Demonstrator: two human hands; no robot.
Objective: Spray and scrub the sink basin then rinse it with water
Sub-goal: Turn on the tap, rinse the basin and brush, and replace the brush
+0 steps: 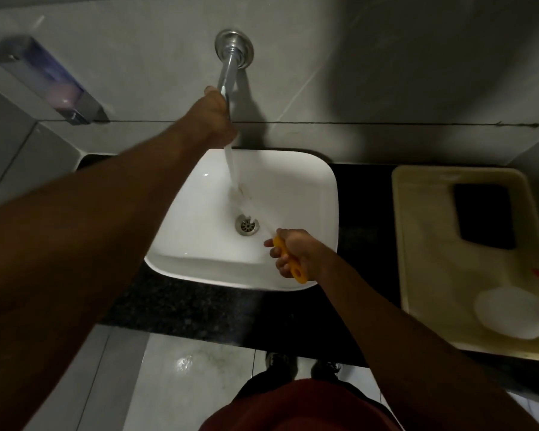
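- Two hands in use. Left hand (216, 115) is wrapped around the end of the tap (227, 73); the fingers are on the far side, so grip detail is hidden.
- Right hand (294, 255) is clenched on the yellow handle of a brush (290, 259), over the near right corner of the sink (199, 244). Brush head is blurred, lost against the white basin.
- Tap comes out of a round chrome plate on the wall (386, 57). Water (232, 169) runs from it in a steady stream and lands just behind the drain (247, 224).
- Sink is white, a rounded square, sitting on top of a dark speckled counter (184, 303). Basin looks wet and glossy.
- Wall is large grey tiles, with a dark joint line running across just above the sink.
- Soap dispenser (49, 80) is fixed to the wall, up left, well apart from the tap.
- Cream tray (417, 244) sits on the counter right of the sink, near but not touching it. It holds a black rectangular item (484, 216) at the back and a white bottle (507, 315) with red parts at the front right, cut off by the frame edge.
- Floor (184, 368) is pale glossy tile with a light reflection. Shoes and a dark red garment show at the bottom edge.
- Lighting is dim.
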